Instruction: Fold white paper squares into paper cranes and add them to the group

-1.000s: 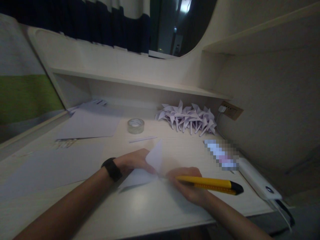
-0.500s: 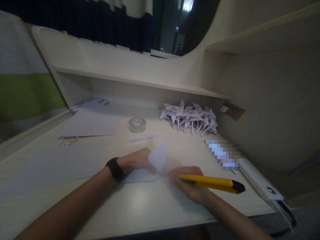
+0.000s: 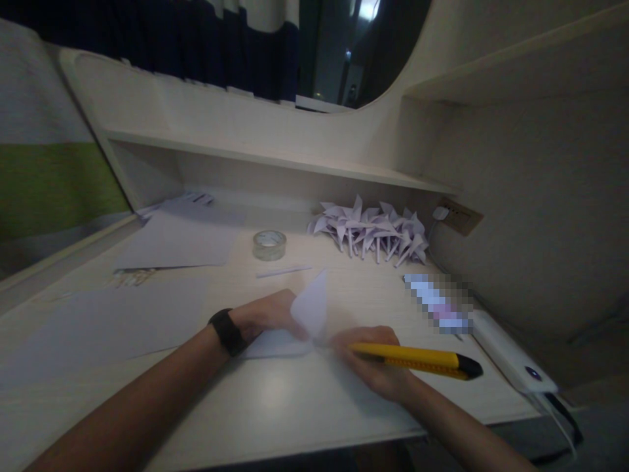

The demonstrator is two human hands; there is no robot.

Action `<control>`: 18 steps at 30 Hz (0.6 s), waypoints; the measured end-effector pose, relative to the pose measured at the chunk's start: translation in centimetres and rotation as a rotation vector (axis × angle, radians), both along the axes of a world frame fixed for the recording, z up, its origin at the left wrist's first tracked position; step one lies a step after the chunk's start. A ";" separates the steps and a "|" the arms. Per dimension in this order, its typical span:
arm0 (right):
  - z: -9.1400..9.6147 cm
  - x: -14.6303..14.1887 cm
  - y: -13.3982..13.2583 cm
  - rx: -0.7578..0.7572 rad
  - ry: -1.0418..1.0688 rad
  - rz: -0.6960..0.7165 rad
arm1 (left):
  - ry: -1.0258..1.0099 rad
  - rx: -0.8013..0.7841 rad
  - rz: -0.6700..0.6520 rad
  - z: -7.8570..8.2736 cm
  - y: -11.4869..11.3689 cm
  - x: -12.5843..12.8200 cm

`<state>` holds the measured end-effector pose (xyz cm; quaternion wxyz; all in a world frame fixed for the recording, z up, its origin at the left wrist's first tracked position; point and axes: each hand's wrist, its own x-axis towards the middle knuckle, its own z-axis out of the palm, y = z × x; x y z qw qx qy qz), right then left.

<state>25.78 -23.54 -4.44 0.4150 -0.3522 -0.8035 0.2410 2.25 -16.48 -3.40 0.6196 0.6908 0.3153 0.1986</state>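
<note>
My left hand (image 3: 276, 313), with a dark watch on the wrist, is closed on a folded sheet of white paper (image 3: 310, 307). One pointed flap of the paper stands up beside the thumb, and a flatter part lies under the hand. A yellow utility knife (image 3: 417, 357) with a black end rests in my right hand (image 3: 373, 360), its fingers wrapped round it. The fingertips of both hands come close together at the lower edge of the paper. The knife's tip cannot be made out there.
Behind the hands lie a thin paper stick (image 3: 284, 271) and a roll of clear tape (image 3: 269, 245). Several paper pinwheels (image 3: 373, 229) are heaped at the back. White sheets (image 3: 179, 236) spread on the left. A blurred-out phone (image 3: 437, 305) and a white power strip (image 3: 514, 354) lie right.
Almost nothing differs. Both hands, the folded paper and the yellow utility knife keep the same places, with only a very slight shift of the view.
</note>
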 end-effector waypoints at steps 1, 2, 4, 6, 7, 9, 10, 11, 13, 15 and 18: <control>-0.1 0.0 0.0 -0.004 0.009 -0.001 | -0.005 -0.006 0.001 0.0 0.0 0.0; -0.1 0.0 0.0 -0.005 0.016 -0.001 | -0.008 -0.012 0.001 0.0 -0.1 0.0; -0.1 0.1 0.0 0.004 0.022 0.000 | 0.013 -0.021 0.010 -0.1 0.0 -0.1; -0.1 0.1 0.0 0.011 0.016 0.004 | 0.038 -0.017 0.031 -0.2 0.1 -0.1; -0.1 0.1 0.0 0.011 0.014 0.007 | 0.038 -0.007 0.034 -0.3 0.2 -0.2; -0.1 0.1 0.0 0.015 0.018 0.013 | 0.015 0.024 0.017 -0.4 0.4 -0.3; 0.0 0.1 0.0 0.019 0.023 0.011 | -0.004 0.044 0.003 -0.4 0.5 -0.4; 0.0 0.0 0.0 0.022 0.027 0.007 | -0.017 0.065 -0.012 -0.4 0.6 -0.5; 0.1 0.0 0.1 0.021 0.030 -0.004 | -0.023 0.102 -0.013 -0.4 0.7 -0.7; 0.1 -0.1 0.1 0.009 0.026 -0.003 | 0.000 0.133 0.012 -0.4 0.8 -0.9; 0.0 -0.1 0.0 -0.001 0.021 -0.002 | 0.096 0.200 0.062 -0.7 1.0 -0.9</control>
